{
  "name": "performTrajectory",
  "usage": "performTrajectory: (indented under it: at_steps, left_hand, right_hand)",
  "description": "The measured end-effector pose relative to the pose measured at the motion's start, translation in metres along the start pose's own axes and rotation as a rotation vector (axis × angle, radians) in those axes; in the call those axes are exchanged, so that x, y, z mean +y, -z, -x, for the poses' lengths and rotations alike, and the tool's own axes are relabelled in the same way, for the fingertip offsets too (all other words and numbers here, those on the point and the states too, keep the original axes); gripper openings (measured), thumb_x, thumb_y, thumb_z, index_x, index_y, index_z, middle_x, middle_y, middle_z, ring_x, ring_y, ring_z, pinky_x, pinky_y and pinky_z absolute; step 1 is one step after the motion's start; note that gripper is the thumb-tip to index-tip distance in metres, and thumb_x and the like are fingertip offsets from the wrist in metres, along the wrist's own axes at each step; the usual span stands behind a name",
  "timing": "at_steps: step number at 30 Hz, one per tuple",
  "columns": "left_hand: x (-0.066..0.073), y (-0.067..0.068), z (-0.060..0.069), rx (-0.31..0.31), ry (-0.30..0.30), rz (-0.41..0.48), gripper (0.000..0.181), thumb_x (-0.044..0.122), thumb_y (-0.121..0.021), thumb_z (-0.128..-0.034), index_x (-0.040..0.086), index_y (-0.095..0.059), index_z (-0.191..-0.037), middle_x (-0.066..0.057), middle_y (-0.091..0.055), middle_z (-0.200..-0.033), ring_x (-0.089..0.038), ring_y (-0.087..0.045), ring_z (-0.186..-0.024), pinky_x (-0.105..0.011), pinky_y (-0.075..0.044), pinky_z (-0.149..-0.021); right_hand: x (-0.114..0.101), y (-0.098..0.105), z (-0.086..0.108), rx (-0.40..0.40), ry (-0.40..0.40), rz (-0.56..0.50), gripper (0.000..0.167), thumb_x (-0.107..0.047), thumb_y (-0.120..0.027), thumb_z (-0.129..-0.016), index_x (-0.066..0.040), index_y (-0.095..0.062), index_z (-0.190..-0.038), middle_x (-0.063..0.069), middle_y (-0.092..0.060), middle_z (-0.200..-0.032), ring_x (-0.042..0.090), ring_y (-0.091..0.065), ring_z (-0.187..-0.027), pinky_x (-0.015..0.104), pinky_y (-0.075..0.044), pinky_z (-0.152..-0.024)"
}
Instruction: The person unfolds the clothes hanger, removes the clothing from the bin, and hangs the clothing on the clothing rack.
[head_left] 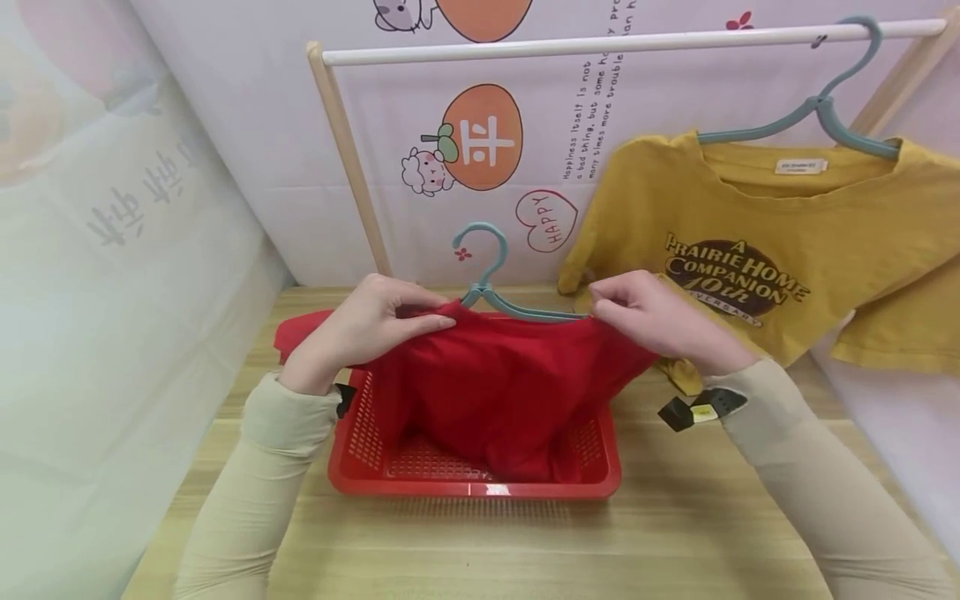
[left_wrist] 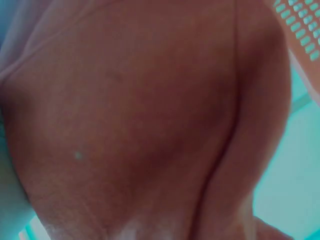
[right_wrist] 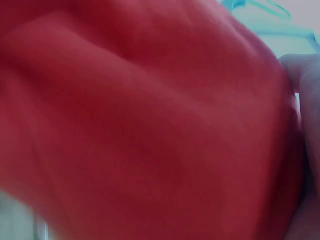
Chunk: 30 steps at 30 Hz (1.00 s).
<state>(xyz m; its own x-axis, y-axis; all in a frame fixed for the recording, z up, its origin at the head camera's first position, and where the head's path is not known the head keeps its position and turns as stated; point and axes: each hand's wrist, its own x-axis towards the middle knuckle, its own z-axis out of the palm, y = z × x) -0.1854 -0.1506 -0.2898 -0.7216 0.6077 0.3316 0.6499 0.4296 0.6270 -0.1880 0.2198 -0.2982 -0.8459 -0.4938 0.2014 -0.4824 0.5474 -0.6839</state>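
A red shirt [head_left: 495,392] hangs between both hands above a red plastic basket [head_left: 472,489], its lower part inside the basket. A teal hanger [head_left: 491,250] sits at the neckline, hook upward, its arms partly hidden by the cloth. The left hand [head_left: 375,321] pinches the shirt near the left shoulder between thumb and fingers. At the other shoulder, the right hand [head_left: 637,308] pinches the cloth beside the hanger's right end. Red fabric [left_wrist: 140,115] fills most of the left wrist view. In the right wrist view, part of the right hand [right_wrist: 307,110] shows at the cloth's edge.
Behind stands a rack with a white rod [head_left: 555,46] and wooden posts [head_left: 348,158]. A yellow shirt [head_left: 637,200] hangs from it at the right on another teal hanger [head_left: 825,117]. The basket rests on a wood-grain table [head_left: 465,550]. A printed cloth backdrop [head_left: 285,150] covers the walls.
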Motion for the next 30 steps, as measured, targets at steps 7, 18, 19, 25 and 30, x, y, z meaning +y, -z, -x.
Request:
performTrajectory:
  at_steps: [7, 18, 19, 25, 30]
  left_hand:
    - [0.002, -0.015, -0.011, -0.011, -0.019, 0.018, 0.019, 0.020, -0.080, -0.0912, 0.015, -0.081, -0.110, 0.013, -0.075, -0.099, -0.007, -0.068, -0.087, -0.032, -0.056, -0.077]
    - [0.004, -0.011, -0.012, 0.040, 0.027, 0.020, 0.017, 0.024, -0.077, -0.0946, 0.016, -0.080, -0.109, 0.011, -0.074, -0.093, -0.010, -0.065, -0.079, -0.030, -0.055, -0.072]
    - [0.004, -0.009, -0.011, 0.058, 0.030, 0.012, 0.017, 0.023, -0.077, -0.0946, 0.015, -0.080, -0.109, 0.010, -0.074, -0.093, -0.011, -0.066, -0.079, -0.030, -0.055, -0.073]
    - [0.004, -0.003, -0.010, 0.127, 0.025, -0.021, 0.018, 0.028, -0.078, -0.0937, 0.016, -0.079, -0.108, 0.010, -0.073, -0.092, -0.010, -0.065, -0.077, -0.030, -0.055, -0.072]
    - [0.002, 0.011, 0.001, 0.218, 0.110, -0.007, 0.025, 0.039, -0.080, -0.0896, 0.021, -0.079, -0.108, 0.011, -0.074, -0.095, -0.009, -0.069, -0.079, -0.030, -0.058, -0.073]
  right_hand:
    - [-0.016, -0.010, -0.010, -0.003, 0.106, -0.021, 0.039, -0.011, -0.056, -0.104, -0.014, -0.039, -0.070, -0.002, -0.032, -0.063, 0.016, -0.038, -0.059, 0.030, -0.034, -0.055]
    - [-0.033, 0.004, -0.009, 0.038, 0.081, 0.142, 0.022, -0.035, -0.070, -0.099, -0.021, -0.073, -0.115, -0.010, -0.070, -0.100, 0.010, -0.065, -0.089, 0.037, -0.053, -0.084]
    - [-0.032, 0.008, -0.006, 0.039, 0.054, 0.160, 0.021, -0.037, -0.071, -0.097, -0.022, -0.074, -0.112, -0.010, -0.070, -0.096, 0.011, -0.065, -0.086, 0.037, -0.053, -0.081]
    - [-0.027, 0.016, 0.004, 0.031, 0.022, 0.216, 0.014, -0.038, -0.072, -0.096, -0.024, -0.074, -0.093, -0.007, -0.065, -0.075, 0.014, -0.058, -0.069, 0.032, -0.049, -0.063]
    - [-0.019, 0.029, 0.017, 0.112, -0.003, 0.201, 0.008, -0.034, -0.075, -0.095, -0.026, -0.076, -0.095, -0.008, -0.067, -0.076, 0.015, -0.059, -0.068, 0.027, -0.049, -0.061]
